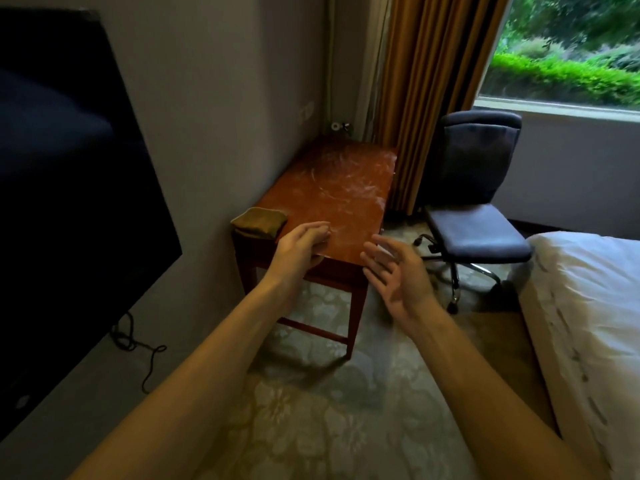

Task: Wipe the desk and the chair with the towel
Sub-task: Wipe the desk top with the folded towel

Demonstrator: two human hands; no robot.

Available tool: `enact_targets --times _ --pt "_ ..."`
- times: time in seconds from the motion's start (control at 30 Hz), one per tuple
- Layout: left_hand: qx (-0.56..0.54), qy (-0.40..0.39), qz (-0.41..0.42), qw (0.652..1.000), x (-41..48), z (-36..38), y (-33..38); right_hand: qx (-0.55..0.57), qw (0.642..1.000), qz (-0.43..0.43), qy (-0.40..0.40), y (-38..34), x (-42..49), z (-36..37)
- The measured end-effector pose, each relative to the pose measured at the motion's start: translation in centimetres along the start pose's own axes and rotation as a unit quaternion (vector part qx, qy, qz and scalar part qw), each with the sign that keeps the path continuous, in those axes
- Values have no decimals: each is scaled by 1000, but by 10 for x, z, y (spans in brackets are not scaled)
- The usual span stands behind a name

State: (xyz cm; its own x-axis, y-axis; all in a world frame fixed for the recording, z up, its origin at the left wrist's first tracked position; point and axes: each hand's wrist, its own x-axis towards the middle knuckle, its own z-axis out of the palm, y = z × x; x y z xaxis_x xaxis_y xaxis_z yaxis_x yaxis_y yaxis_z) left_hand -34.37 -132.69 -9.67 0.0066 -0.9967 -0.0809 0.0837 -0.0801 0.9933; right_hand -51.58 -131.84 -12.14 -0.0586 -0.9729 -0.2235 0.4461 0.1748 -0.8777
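Observation:
A reddish wooden desk (332, 188) stands against the wall, its top streaked with white dust. A folded olive-brown towel (259, 222) lies on the desk's near left corner. A dark office chair (474, 223) on castors stands to the right of the desk, by the curtain. My left hand (301, 244) hovers over the desk's near edge, just right of the towel, fingers loosely bent and holding nothing. My right hand (394, 271) is held in the air in front of the desk's near right corner, palm turned inward, fingers spread and empty.
A large dark TV screen (69, 202) hangs on the left wall with a cable (138, 344) trailing below it. A white bed (588, 323) fills the right side. An ochre curtain (426, 98) and a window (568, 50) lie behind the chair. Patterned carpet covers the floor.

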Motion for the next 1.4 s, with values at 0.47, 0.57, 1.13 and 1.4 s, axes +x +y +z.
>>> enact_targets --times 0.47,0.57,1.13,1.4 --pt "-38 147 -29 988 260 -65 -21 -53 993 91 -48 16 280 74" --pt "-56 143 -42 987 329 -98 -34 -79 993 80 -47 29 337 102" --pt "7 268 -78 960 521 -235 -123 -394 915 -8 -89 125 550 213" --pt "163 236 -143 947 576 -261 -181 -571 796 -6 -202 191 621 219"
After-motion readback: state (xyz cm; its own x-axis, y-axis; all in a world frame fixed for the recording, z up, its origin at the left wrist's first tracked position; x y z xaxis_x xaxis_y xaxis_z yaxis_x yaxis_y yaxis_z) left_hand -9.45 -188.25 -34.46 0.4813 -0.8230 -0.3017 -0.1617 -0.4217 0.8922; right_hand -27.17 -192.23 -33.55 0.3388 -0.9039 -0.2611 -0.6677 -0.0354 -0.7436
